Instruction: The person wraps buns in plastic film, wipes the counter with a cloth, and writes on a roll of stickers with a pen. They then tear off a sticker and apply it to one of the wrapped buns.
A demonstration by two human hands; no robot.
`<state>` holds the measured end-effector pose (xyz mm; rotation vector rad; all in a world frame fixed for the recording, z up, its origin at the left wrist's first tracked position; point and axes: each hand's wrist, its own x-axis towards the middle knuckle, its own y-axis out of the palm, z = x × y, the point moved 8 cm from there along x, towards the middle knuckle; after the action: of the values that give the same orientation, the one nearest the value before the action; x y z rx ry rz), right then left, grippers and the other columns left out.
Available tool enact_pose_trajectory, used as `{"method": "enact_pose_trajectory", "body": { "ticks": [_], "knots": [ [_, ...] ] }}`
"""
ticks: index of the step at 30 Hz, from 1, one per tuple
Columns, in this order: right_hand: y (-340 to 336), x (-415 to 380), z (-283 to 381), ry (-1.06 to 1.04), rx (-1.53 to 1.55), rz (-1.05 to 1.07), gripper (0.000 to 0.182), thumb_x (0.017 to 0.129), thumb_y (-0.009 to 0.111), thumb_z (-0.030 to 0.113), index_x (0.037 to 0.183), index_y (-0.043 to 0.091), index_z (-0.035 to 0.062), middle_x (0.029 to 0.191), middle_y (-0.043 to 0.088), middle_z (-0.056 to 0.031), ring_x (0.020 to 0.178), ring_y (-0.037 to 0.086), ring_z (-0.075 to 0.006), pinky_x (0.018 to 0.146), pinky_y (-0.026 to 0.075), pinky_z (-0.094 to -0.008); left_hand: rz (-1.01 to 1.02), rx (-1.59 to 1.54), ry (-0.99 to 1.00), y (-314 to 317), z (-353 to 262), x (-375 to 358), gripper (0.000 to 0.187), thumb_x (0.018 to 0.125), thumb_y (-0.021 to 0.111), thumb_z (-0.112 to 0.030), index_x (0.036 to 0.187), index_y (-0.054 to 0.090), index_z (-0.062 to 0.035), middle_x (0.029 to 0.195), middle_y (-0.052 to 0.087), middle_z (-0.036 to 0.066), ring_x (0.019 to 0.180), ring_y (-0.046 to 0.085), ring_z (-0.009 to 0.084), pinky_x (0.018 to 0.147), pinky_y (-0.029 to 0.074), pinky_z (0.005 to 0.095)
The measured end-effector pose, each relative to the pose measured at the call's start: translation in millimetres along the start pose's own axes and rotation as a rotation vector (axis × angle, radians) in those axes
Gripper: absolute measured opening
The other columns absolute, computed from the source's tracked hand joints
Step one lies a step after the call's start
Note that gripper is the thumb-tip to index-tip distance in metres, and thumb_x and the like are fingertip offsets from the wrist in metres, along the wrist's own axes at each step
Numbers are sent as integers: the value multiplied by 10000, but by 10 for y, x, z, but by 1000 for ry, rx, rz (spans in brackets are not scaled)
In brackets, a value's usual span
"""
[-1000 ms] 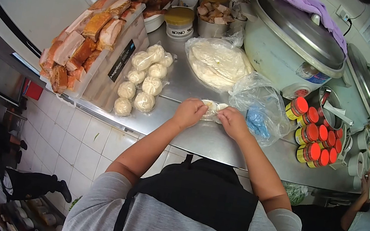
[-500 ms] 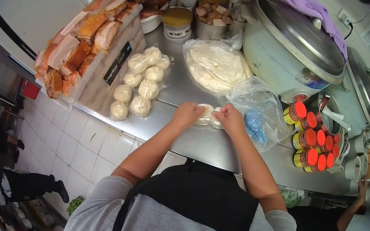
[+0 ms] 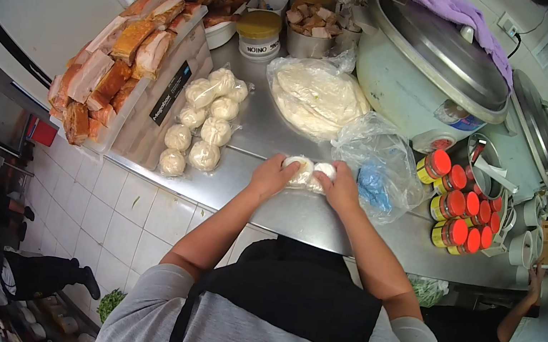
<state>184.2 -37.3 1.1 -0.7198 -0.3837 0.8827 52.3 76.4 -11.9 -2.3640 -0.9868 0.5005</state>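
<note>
Between two bare hands (image 3: 302, 175), plastic-wrapped buns (image 3: 307, 174) look white, rounded.

Red-lidded jars (image 3: 449, 231) are kinda bunched near the big cooker (image 3: 393, 75), a purple cloth (image 3: 448, 2) is draped over its lid (image 3: 433, 49), meat slabs (image 3: 112, 82) are piled up.

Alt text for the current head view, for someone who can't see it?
A person's left hand and right hand hold two pale dough balls at a steel counter. Left: bagged dough balls and a tub heaped with meat. Right: red-lidded jars and a large lidded pot.
</note>
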Motion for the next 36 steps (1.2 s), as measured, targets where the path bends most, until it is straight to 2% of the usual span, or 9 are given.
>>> {"method": "enact_pose_trajectory", "body": {
  "ticks": [8,16,19,22,25,26,30,33,36],
  "knots": [
    [-123,-40,-200,-18,381,-104,450,694,644,353,902,463,-3,835,536,-175,764,526,-286,683,416,-343,18,-478,-118,198,-80,-87,452,763,597,-239,1083,374,-9,931,530,101,716,544,163,521,451,255],
    [-1036,-678,-420,40,429,-24,398,686,662,320,921,484,52,686,519,-73,607,507,-176,560,418,-288,389,-875,-188,956,-693,-444,469,764,593,-195,1155,361,-79,941,527,53,789,531,114,557,458,262],
    [-1985,-877,-946,-60,460,-348,364,706,656,244,974,498,54,697,519,-35,630,498,-105,577,425,-253,453,-894,-123,1214,-1084,-517,432,765,595,-160,1133,389,-67,931,534,42,796,527,111,612,453,258],
    [-3347,-1230,-1758,43,653,-754,174,789,570,132,935,523,49,742,545,-18,634,495,-80,585,422,-212,500,-851,-36,1492,-1358,-563,397,758,606,-133,1100,422,-52,929,537,39,806,520,108,683,438,250],
    [-4320,-1708,-3238,337,244,-1079,298,763,556,281,868,599,6,746,610,-77,693,563,-139,638,433,-265,575,-814,-27,1852,-1501,-658,379,750,617,-126,1077,443,-43,920,541,40,814,515,107,729,423,247],
    [-4497,-1825,-3458,506,101,-1044,334,738,562,324,862,611,18,802,615,-127,737,584,-209,677,434,-304,603,-806,-38,1981,-1543,-696,376,747,620,-127,1071,449,-41,916,542,42,816,514,107,740,419,247],
    [-4710,-1699,-4422,780,-300,-688,381,708,552,400,791,618,34,823,596,-167,753,571,-268,722,420,-353,666,-761,-114,2515,-1733,-871,381,743,623,-122,1068,449,-29,918,543,47,830,516,116,743,422,249],
    [-4564,-1529,-4468,807,17,-399,354,721,560,383,778,608,37,830,603,-133,798,550,-233,747,398,-345,693,-735,-68,2860,-1953,-967,379,741,619,-113,1066,447,-18,928,542,53,836,516,119,756,423,254],
    [-4820,-1642,-3758,579,445,-645,312,741,562,365,788,605,60,849,601,-90,851,514,-196,767,373,-321,715,-744,-46,3118,-2199,-1034,378,742,610,-94,1070,443,-11,936,541,63,843,518,124,765,424,257]
  ]
}}
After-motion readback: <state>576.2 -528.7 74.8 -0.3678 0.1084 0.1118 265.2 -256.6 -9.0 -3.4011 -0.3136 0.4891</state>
